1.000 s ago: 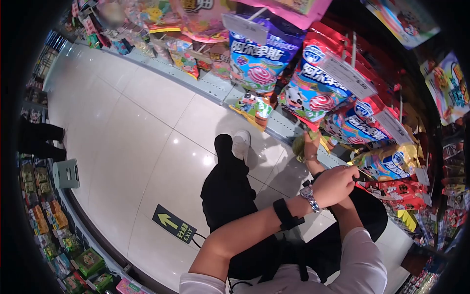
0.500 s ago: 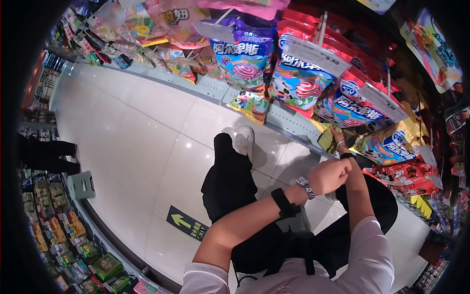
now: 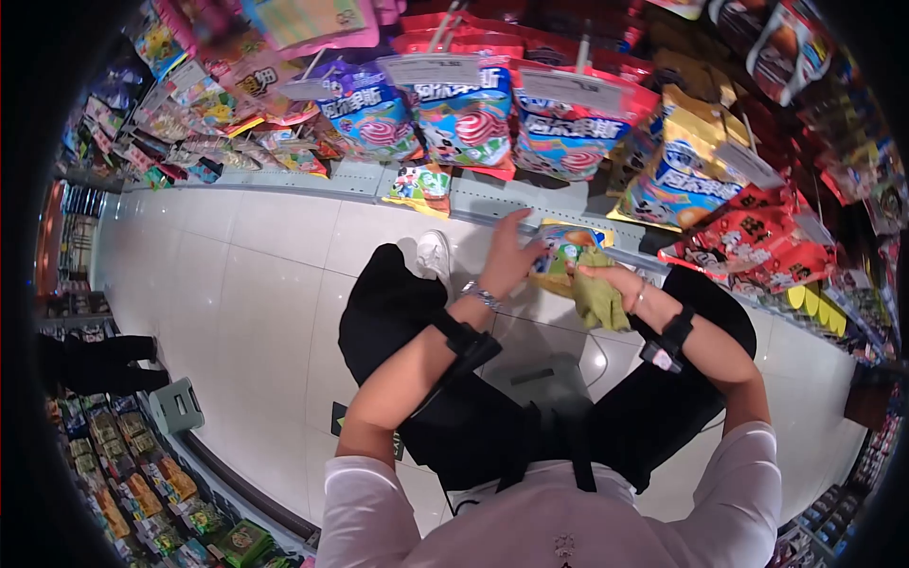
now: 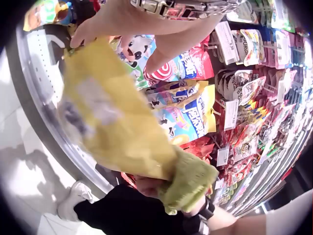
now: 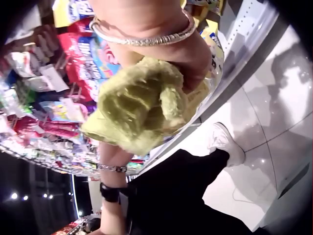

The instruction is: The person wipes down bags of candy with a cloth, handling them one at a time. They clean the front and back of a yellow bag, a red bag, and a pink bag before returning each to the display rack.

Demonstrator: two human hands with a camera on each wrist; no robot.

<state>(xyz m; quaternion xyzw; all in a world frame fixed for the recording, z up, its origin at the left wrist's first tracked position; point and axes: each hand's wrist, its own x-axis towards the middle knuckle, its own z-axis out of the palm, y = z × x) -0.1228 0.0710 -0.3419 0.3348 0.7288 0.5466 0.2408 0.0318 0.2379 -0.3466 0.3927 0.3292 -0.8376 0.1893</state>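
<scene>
My right hand (image 3: 617, 282) grips a crumpled green cloth (image 3: 600, 303) together with a small yellow candy bag (image 3: 568, 243) at the lower shelf's edge. In the left wrist view the bag's plain yellow side (image 4: 117, 112) faces the camera, blurred, and the cloth (image 4: 190, 178) bunches at its lower end. My left hand (image 3: 509, 256) is beside the bag, thumb and fingers spread apart, fingertips right at its upper end. From the right wrist, the cloth (image 5: 139, 105) covers much of what the right hand holds.
Larger candy bags (image 3: 464, 121) hang on hooks above the perforated shelf (image 3: 511, 196). Another small bag (image 3: 419, 186) lies on that shelf to the left. A grey-green stool (image 3: 176, 405) stands at the left, near another person's dark-clothed legs (image 3: 99, 362). Stocked shelves (image 3: 133, 473) line the lower left.
The left hand has left the right forearm and reached forward to the yellow bag. The right hand with the cloth now holds that bag. The view has turned to the right.
</scene>
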